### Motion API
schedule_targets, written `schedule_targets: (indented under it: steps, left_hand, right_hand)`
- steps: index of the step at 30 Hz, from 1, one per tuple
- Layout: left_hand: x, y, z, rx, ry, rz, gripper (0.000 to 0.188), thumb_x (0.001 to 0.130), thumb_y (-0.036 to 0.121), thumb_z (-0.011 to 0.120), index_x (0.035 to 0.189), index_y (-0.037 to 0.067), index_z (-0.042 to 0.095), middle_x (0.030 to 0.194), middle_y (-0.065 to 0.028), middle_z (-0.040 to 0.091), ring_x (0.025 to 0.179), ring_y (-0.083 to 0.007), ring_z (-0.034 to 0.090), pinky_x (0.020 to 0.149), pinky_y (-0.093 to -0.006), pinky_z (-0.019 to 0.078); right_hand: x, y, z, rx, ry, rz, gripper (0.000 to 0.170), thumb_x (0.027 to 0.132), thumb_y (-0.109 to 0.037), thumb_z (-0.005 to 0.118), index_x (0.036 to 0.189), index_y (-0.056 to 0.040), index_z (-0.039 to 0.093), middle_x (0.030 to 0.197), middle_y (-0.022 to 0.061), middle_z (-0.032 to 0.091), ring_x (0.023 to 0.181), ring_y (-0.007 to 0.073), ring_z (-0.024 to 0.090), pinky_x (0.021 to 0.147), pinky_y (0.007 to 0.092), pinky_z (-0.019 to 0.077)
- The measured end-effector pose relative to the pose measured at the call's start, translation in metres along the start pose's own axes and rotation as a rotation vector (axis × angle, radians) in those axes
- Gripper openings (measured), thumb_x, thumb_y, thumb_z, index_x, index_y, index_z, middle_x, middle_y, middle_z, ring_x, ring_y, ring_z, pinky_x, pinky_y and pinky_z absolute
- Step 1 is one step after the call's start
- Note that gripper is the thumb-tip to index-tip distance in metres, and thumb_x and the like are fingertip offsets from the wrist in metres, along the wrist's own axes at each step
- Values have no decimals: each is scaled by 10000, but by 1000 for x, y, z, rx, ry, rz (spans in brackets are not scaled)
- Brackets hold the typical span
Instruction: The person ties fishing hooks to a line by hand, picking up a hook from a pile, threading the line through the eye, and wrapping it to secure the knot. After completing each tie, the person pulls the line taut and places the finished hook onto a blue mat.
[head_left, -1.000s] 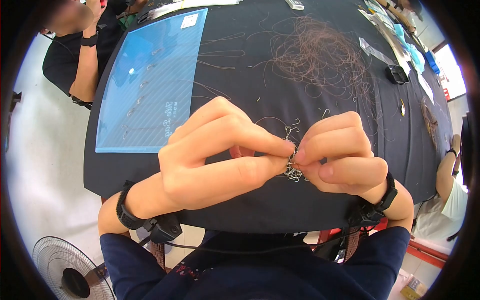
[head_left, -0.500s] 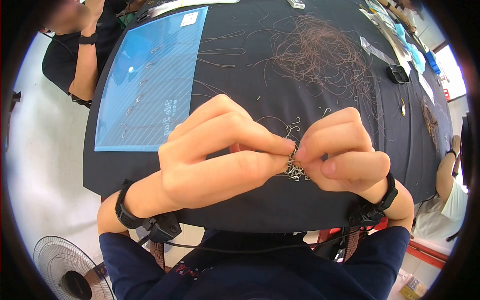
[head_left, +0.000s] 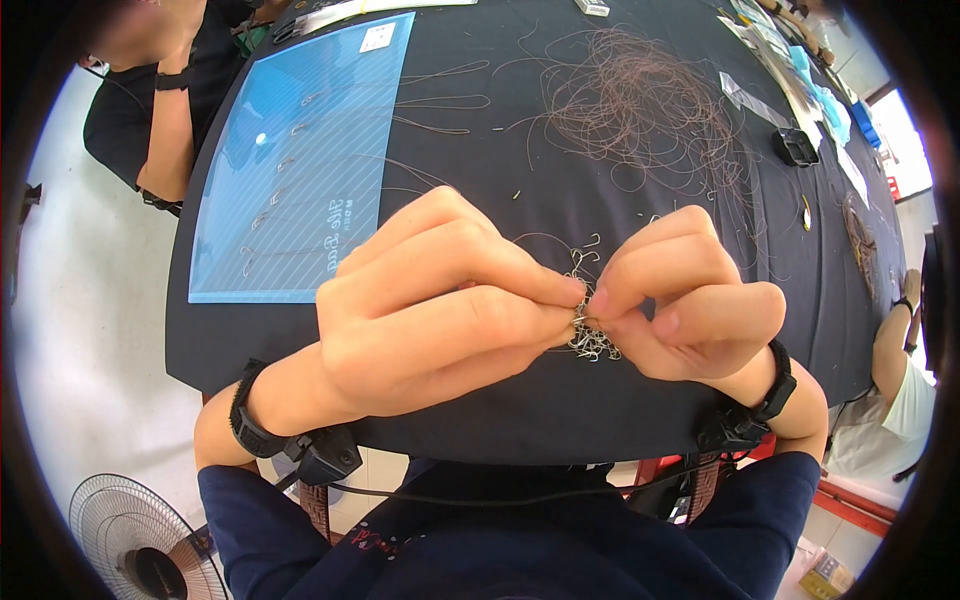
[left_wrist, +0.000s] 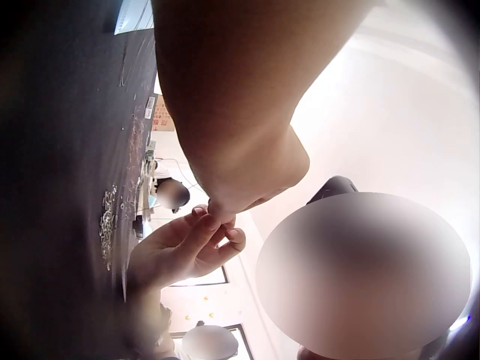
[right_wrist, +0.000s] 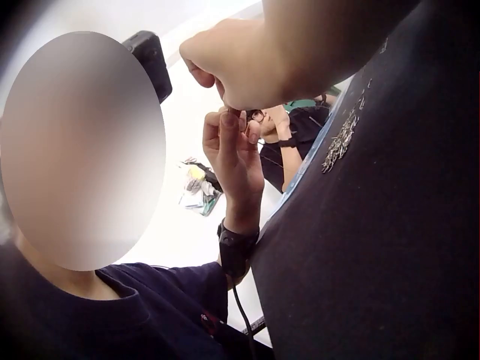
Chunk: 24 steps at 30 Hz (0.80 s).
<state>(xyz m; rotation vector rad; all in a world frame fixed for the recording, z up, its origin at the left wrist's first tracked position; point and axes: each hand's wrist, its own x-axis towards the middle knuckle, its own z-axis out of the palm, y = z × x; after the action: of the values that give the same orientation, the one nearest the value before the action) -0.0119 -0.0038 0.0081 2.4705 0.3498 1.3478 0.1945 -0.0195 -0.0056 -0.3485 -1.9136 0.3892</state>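
In the head view my left hand (head_left: 400,310) pinches something tiny at its fingertips, seemingly a fish hook (head_left: 579,320) with a brown line. Facing it, my right hand (head_left: 705,285) pinches the thin line between thumb and forefinger, its other fingers curled. The fingertips of both hands meet, and they cover most of what they hold. Below them on the black cloth lies a heap of silvery fish hooks (head_left: 597,346). Both wrist views show the hands raised above the table, with the heap of hooks (right_wrist: 341,142) apart from them.
A blue file bag (head_left: 290,180) lies at left, with several hooks in a row on it and their line loops (head_left: 440,102) past its edge. Tangled brown line (head_left: 640,110) spreads at the back. A small black box (head_left: 795,148) stands at right. Other people sit around the table.
My right hand has shifted slightly up and to the right, its curled fingers a little further apart. The gap between my left thumb and fingers has narrowed. The fingertips still meet over the hooks.
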Motion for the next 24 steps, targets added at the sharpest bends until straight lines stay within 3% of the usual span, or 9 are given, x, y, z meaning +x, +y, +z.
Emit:
schedule_targets:
  steps: [24]
  left_hand:
    - [2, 1, -2, -12, -25, -17, 238, 603, 4, 808, 790, 47, 667, 851, -82, 693, 640, -138, 535, 559, -235, 378]
  right_hand:
    - [-1, 2, 0, 49, -2, 16, 255, 654, 14, 734, 599, -79, 503, 860, 72, 653, 733, 199, 583, 664, 293, 450]
